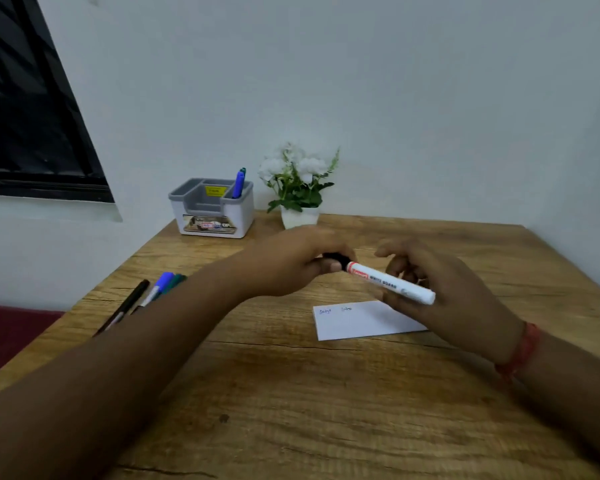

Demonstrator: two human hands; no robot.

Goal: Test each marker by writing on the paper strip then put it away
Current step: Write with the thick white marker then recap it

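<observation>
- Held level above a wooden table: a white whiteboard marker with a black cap, gripped at both ends.
- Left hand curled round the black cap, fingers wrapped tight over it.
- Right hand cradling the white barrel, fingers bent beneath and behind it, thumb side uppermost.
- Directly below the right fingers, flat on the wood: a white paper strip bearing two small scribbles near its left end.
- Left of the left fingers, beyond the forearm: loose markers lying together on the table, black, blue-capped and green.
- Beyond the left fingers, near the wall: a grey-and-white plastic desk organiser with a blue marker standing in its right compartment, a green tip just behind.
- Beside the organiser, beyond both hands: a small white pot of white artificial flowers.
- On the right wrist: a red thread band.
</observation>
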